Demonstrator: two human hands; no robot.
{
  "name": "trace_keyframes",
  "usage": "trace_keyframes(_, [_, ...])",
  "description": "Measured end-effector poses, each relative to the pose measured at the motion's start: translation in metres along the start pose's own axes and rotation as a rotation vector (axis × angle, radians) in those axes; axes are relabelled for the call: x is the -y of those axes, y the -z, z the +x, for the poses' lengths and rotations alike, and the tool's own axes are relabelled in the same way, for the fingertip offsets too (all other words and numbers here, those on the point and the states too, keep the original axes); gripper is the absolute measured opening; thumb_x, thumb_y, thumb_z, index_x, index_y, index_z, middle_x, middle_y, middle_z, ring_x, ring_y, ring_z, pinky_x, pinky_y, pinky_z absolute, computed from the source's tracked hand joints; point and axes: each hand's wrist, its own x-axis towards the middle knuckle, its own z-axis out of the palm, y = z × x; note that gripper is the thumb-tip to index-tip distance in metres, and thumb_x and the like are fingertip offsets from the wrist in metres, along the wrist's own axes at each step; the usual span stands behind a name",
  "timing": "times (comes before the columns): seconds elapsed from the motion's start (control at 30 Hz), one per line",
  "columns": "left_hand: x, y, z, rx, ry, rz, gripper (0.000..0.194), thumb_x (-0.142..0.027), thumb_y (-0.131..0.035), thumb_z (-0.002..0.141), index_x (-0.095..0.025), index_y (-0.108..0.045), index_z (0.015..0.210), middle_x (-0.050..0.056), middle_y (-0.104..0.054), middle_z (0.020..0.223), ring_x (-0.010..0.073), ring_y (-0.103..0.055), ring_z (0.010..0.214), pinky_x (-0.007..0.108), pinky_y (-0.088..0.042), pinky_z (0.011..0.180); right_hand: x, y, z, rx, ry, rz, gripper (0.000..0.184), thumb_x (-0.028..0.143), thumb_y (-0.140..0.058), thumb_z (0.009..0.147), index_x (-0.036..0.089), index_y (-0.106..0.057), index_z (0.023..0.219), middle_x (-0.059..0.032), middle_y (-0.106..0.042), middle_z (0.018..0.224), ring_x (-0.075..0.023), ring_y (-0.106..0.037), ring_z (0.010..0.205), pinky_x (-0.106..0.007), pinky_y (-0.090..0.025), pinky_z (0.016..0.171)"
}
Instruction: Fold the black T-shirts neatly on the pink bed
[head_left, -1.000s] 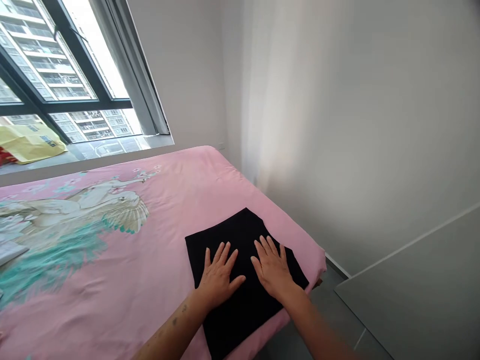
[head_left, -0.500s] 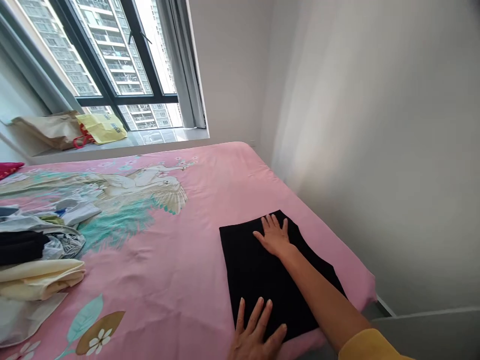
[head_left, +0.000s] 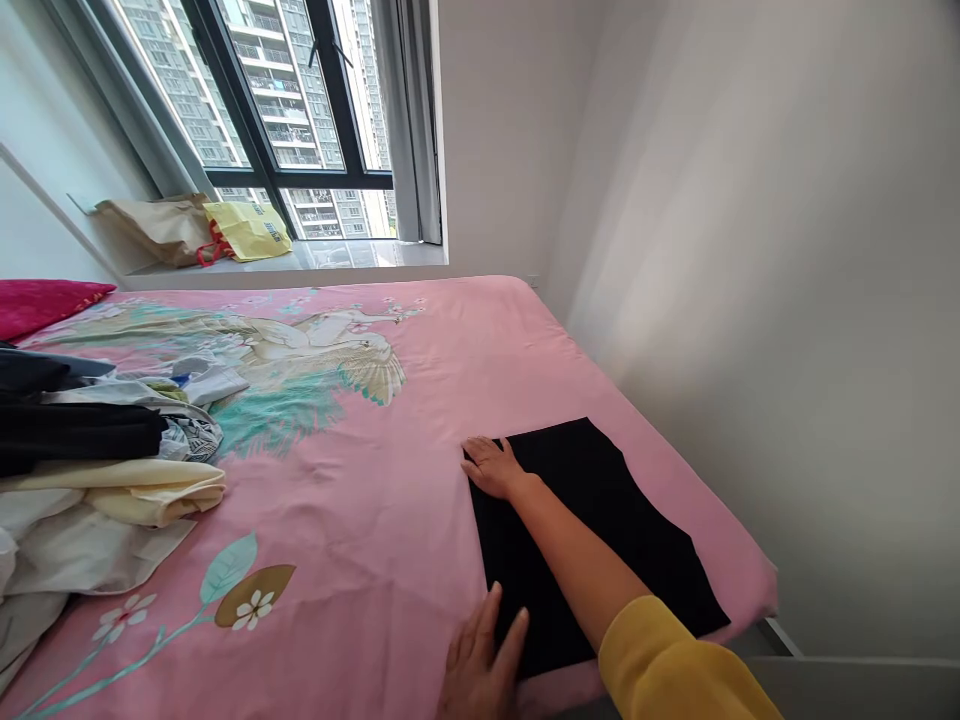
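A folded black garment lies flat near the right edge of the pink bed sheet. My right hand reaches across it and rests on its far left corner, fingers curled down onto the cloth edge. My left hand lies at the garment's near left edge, at the bottom of the view, fingers stretched flat. A yellow sleeve covers my right upper arm.
A heap of clothes, black, cream and white, sits on the left of the bed. A magenta pillow lies at far left. Paper bags stand on the window ledge. A white wall runs close along the right.
The view has swung left, showing more of the clothes heap. My right hand slid from the garment's far middle to its far left corner; my left hand moved down to the near left edge.
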Motion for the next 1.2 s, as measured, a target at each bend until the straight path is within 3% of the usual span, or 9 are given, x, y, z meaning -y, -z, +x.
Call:
trace_keyframes(0.17, [-0.005,0.022,0.006,0.097,0.616,-0.635,0.063,-0.035,-0.05,0.082,-0.015,-0.036,0.14,0.017,-0.048,0.139,0.0278,-0.048,0.126,0.042,-0.046,0.101,-0.012,0.017,0.007,0.004,-0.087,-0.02,0.055,0.04,-0.045,0.092,0.021,-0.032,0.142,-0.0099,-0.034,0.147,-0.0281,-0.028,0.136,-0.058,-0.01,0.112])
trace_keyframes(0.27, [-0.008,0.038,0.031,0.213,0.837,-1.035,0.059,-0.037,-0.054,0.076,-0.012,-0.045,0.129,0.018,-0.06,0.126,0.0265,-0.057,0.117,0.038,-0.048,0.099,-0.015,0.023,0.014,0.033,-0.114,-0.059,0.054,0.039,-0.055,0.088,0.022,-0.04,0.136,-0.0095,-0.04,0.142,-0.03,-0.033,0.132,-0.06,-0.015,0.11])
trace_keyframes(0.43, [-0.02,0.055,0.068,0.254,0.86,-1.349,0.038,-0.025,-0.06,0.067,-0.016,-0.059,0.104,0.012,-0.07,0.105,0.0266,-0.063,0.105,0.037,-0.051,0.092,-0.011,0.032,0.03,0.115,-0.178,-0.107,0.043,0.037,-0.059,0.086,0.019,-0.052,0.124,-0.0093,-0.046,0.135,-0.0294,-0.038,0.128,-0.059,-0.023,0.108])
trace_keyframes(0.63, [-0.036,0.032,0.065,0.146,0.948,-1.427,0.049,-0.017,-0.054,0.059,-0.021,-0.057,0.108,0.006,-0.071,0.1,0.0236,-0.066,0.097,0.034,-0.052,0.087,-0.006,0.053,0.024,0.146,-0.206,-0.05,0.038,0.039,-0.057,0.087,0.018,-0.055,0.119,-0.0091,-0.052,0.129,-0.0259,-0.047,0.12,-0.054,-0.035,0.103])
trace_keyframes(0.73, [-0.033,0.035,0.071,0.092,1.004,-1.526,0.045,-0.019,-0.054,0.055,-0.02,-0.061,0.099,0.004,-0.072,0.086,0.0238,-0.067,0.086,0.034,-0.053,0.079,-0.005,0.083,0.018,0.08,-0.185,-0.01,0.033,0.037,-0.06,0.085,0.018,-0.06,0.111,-0.0081,-0.059,0.119,-0.0245,-0.051,0.116,-0.054,-0.034,0.103])
trace_keyframes(0.83, [-0.008,0.079,0.098,0.016,0.972,-1.459,0.036,-0.021,-0.057,0.055,-0.019,-0.065,0.09,0.001,-0.071,0.077,0.0213,-0.065,0.079,0.031,-0.051,0.074,-0.006,0.139,0.011,-0.088,-0.122,0.041,0.027,0.026,-0.066,0.079,0.015,-0.065,0.103,-0.0064,-0.065,0.106,-0.0242,-0.054,0.112,-0.055,-0.028,0.105])
trace_keyframes(1.03, [0.078,0.233,0.167,-0.364,0.677,-0.886,0.031,-0.033,-0.068,0.054,-0.018,-0.066,0.08,-0.002,-0.065,0.069,0.0164,-0.058,0.069,0.027,-0.048,0.067,-0.002,0.264,-0.025,-0.513,0.11,0.227,0.032,0.02,-0.058,0.078,0.011,-0.061,0.109,-0.0021,-0.066,0.096,-0.0157,-0.058,0.092,-0.035,-0.043,0.089])
trace_keyframes(1.13, [0.103,0.275,0.164,-0.457,0.527,-0.564,0.027,-0.036,-0.066,0.061,-0.02,-0.069,0.083,-0.001,-0.066,0.077,0.016,-0.058,0.073,0.026,-0.047,0.069,0.003,0.269,-0.041,-0.652,0.232,0.297,0.026,0.025,-0.058,0.077,0.01,-0.063,0.098,-0.0006,-0.064,0.088,-0.0132,-0.056,0.084,-0.032,-0.045,0.082])
trace_keyframes(1.2, [0.113,0.275,0.143,-0.452,0.394,-0.392,0.02,-0.031,-0.061,0.068,-0.023,-0.071,0.084,0.0,-0.066,0.082,0.0166,-0.059,0.081,0.029,-0.047,0.077,0.004,0.239,-0.048,-0.708,0.285,0.323,0.019,0.024,-0.06,0.073,0.013,-0.065,0.088,-0.0007,-0.064,0.085,-0.0144,-0.056,0.083,-0.034,-0.045,0.082])
